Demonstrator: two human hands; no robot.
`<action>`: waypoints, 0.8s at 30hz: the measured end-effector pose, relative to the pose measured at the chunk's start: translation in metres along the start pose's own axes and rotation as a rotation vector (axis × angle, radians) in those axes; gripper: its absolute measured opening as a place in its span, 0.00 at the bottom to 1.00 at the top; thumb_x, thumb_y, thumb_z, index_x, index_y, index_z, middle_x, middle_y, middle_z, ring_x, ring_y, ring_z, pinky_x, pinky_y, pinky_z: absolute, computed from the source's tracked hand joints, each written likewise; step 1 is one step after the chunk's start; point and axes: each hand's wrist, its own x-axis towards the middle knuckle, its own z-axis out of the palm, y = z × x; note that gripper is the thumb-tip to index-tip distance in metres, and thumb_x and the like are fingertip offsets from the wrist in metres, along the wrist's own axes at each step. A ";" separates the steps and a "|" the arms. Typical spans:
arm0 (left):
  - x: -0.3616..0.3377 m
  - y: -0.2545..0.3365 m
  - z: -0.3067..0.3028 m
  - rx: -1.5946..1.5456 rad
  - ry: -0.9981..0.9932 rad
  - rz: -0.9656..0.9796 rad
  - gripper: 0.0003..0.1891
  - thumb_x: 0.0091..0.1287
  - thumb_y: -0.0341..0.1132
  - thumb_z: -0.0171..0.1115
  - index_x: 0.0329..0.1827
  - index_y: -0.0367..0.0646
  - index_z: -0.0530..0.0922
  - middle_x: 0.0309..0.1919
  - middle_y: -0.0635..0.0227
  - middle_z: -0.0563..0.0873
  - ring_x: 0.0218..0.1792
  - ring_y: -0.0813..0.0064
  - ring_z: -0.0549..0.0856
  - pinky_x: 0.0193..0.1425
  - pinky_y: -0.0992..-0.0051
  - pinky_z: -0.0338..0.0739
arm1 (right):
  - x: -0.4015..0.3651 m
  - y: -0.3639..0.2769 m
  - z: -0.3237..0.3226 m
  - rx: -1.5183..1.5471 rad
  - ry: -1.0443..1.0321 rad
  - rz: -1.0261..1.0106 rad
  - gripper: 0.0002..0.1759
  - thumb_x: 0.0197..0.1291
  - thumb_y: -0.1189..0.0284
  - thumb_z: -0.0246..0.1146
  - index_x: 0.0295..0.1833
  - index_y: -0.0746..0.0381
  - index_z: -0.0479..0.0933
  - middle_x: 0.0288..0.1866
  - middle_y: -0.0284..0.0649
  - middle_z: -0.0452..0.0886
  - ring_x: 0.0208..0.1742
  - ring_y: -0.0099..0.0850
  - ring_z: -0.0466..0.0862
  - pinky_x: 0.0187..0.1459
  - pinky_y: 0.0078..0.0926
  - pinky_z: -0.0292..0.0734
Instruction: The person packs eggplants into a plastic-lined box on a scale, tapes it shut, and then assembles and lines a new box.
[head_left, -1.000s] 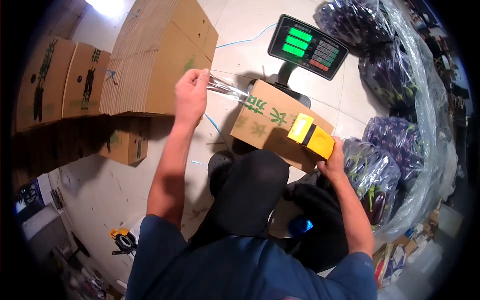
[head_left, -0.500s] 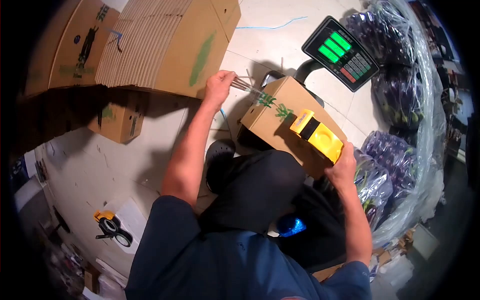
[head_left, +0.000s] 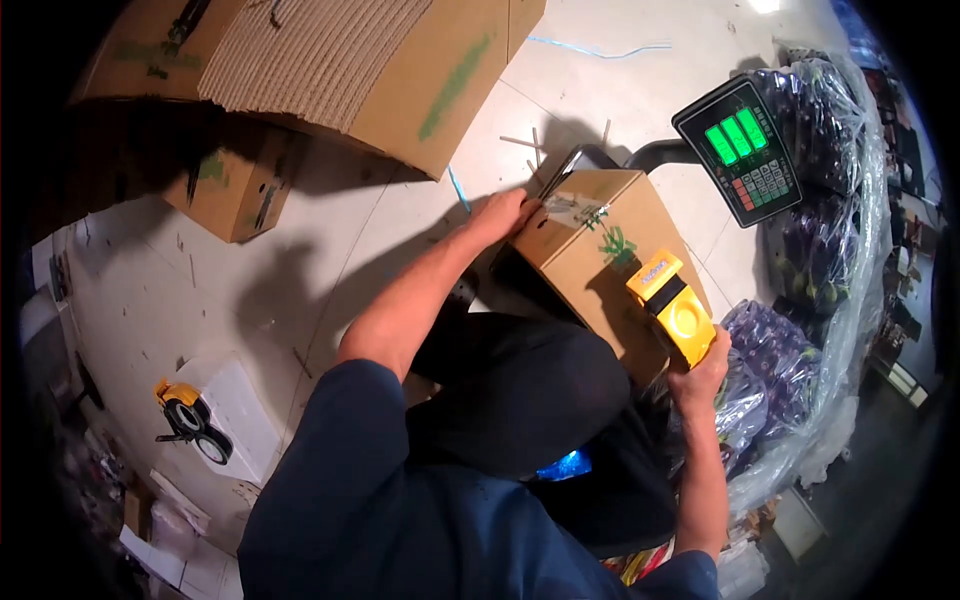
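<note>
A brown cardboard box [head_left: 655, 225] with green markings sits tilted in my view on a weighing scale, whose platform edge [head_left: 590, 155] shows behind it. Clear tape [head_left: 578, 207] lies shiny across the box's near-left end. At that corner, my left hand [head_left: 508, 215] has its fingers closed on the tape's end, against the cardboard; the fingertips are partly hidden. My right hand [head_left: 703, 375] grips a yellow tape dispenser [head_left: 685, 318] with a black band, held over the box's right part.
The scale's lit display [head_left: 740, 150] stands behind the box. Plastic-wrapped dark eggplants [head_left: 770, 350] line the right side. Stacked flattened cartons [head_left: 310, 60] are at upper left, with a smaller carton [head_left: 230, 190] below. Another tape dispenser [head_left: 190, 415] lies on the floor at left.
My left hand has come down to the box's corner, bringing the lifted strip of tape against the cardboard. The tape dispenser stays in my right hand. The whole view has shifted.
</note>
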 end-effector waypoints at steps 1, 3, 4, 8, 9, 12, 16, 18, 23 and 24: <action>0.001 -0.003 0.001 0.001 0.039 -0.011 0.17 0.75 0.49 0.57 0.49 0.42 0.79 0.41 0.48 0.87 0.44 0.55 0.87 0.51 0.60 0.79 | 0.000 0.000 0.000 -0.013 -0.005 -0.002 0.36 0.42 0.80 0.76 0.59 0.67 0.69 0.47 0.52 0.76 0.48 0.55 0.82 0.48 0.42 0.79; 0.007 0.011 0.008 -0.129 0.108 -0.037 0.25 0.78 0.53 0.53 0.62 0.40 0.76 0.55 0.50 0.86 0.59 0.56 0.84 0.62 0.63 0.76 | -0.003 0.001 -0.004 -0.027 -0.026 -0.014 0.34 0.47 0.79 0.74 0.60 0.67 0.68 0.47 0.54 0.78 0.48 0.56 0.82 0.50 0.41 0.79; 0.005 0.031 -0.001 -0.438 0.014 0.054 0.37 0.78 0.60 0.48 0.77 0.38 0.64 0.73 0.49 0.73 0.74 0.58 0.72 0.77 0.65 0.64 | -0.001 0.001 -0.003 -0.032 -0.029 -0.023 0.32 0.50 0.78 0.73 0.61 0.67 0.68 0.48 0.55 0.78 0.48 0.57 0.83 0.50 0.40 0.79; -0.033 0.133 -0.026 -0.685 -0.350 0.650 0.36 0.83 0.56 0.36 0.84 0.41 0.49 0.84 0.59 0.50 0.83 0.67 0.49 0.84 0.67 0.45 | -0.001 0.006 0.002 0.011 -0.009 -0.023 0.33 0.49 0.77 0.73 0.61 0.68 0.68 0.48 0.54 0.76 0.48 0.57 0.81 0.51 0.41 0.78; -0.024 0.129 -0.021 -0.575 -0.337 0.607 0.36 0.83 0.57 0.36 0.84 0.42 0.49 0.84 0.60 0.51 0.83 0.67 0.49 0.84 0.67 0.45 | -0.003 0.007 0.003 0.005 -0.006 -0.036 0.33 0.49 0.78 0.73 0.61 0.68 0.68 0.48 0.54 0.76 0.48 0.57 0.81 0.51 0.41 0.78; 0.018 0.074 0.018 -0.611 -0.324 0.299 0.40 0.80 0.63 0.36 0.84 0.43 0.51 0.83 0.61 0.53 0.83 0.65 0.51 0.84 0.67 0.45 | -0.002 0.010 0.002 -0.007 0.012 -0.077 0.33 0.48 0.78 0.73 0.61 0.68 0.68 0.48 0.54 0.76 0.48 0.57 0.81 0.50 0.41 0.78; 0.046 0.031 0.030 -0.634 -0.348 -0.005 0.42 0.78 0.68 0.34 0.85 0.49 0.50 0.84 0.61 0.49 0.83 0.65 0.49 0.84 0.67 0.44 | 0.000 0.010 0.003 0.020 0.032 -0.067 0.31 0.46 0.81 0.71 0.59 0.67 0.70 0.47 0.53 0.76 0.47 0.57 0.81 0.49 0.41 0.78; 0.026 0.053 0.016 -0.621 -0.317 0.039 0.42 0.78 0.68 0.33 0.85 0.48 0.47 0.85 0.59 0.46 0.84 0.66 0.46 0.85 0.68 0.41 | -0.003 0.006 0.000 0.035 0.016 -0.036 0.31 0.45 0.83 0.70 0.59 0.66 0.70 0.47 0.54 0.76 0.46 0.58 0.80 0.49 0.41 0.78; -0.050 0.174 -0.072 -0.241 -0.440 0.844 0.58 0.61 0.71 0.60 0.85 0.43 0.47 0.84 0.54 0.48 0.84 0.55 0.44 0.84 0.50 0.36 | 0.001 0.000 -0.009 0.035 -0.009 -0.046 0.36 0.37 0.85 0.69 0.59 0.63 0.68 0.45 0.53 0.75 0.47 0.57 0.78 0.46 0.48 0.77; -0.060 0.197 -0.085 0.207 -0.396 0.961 0.62 0.54 0.70 0.70 0.84 0.44 0.50 0.84 0.52 0.49 0.84 0.52 0.45 0.84 0.48 0.38 | 0.002 -0.001 -0.011 0.035 -0.036 -0.031 0.37 0.37 0.84 0.69 0.59 0.62 0.68 0.45 0.53 0.75 0.47 0.58 0.79 0.47 0.48 0.77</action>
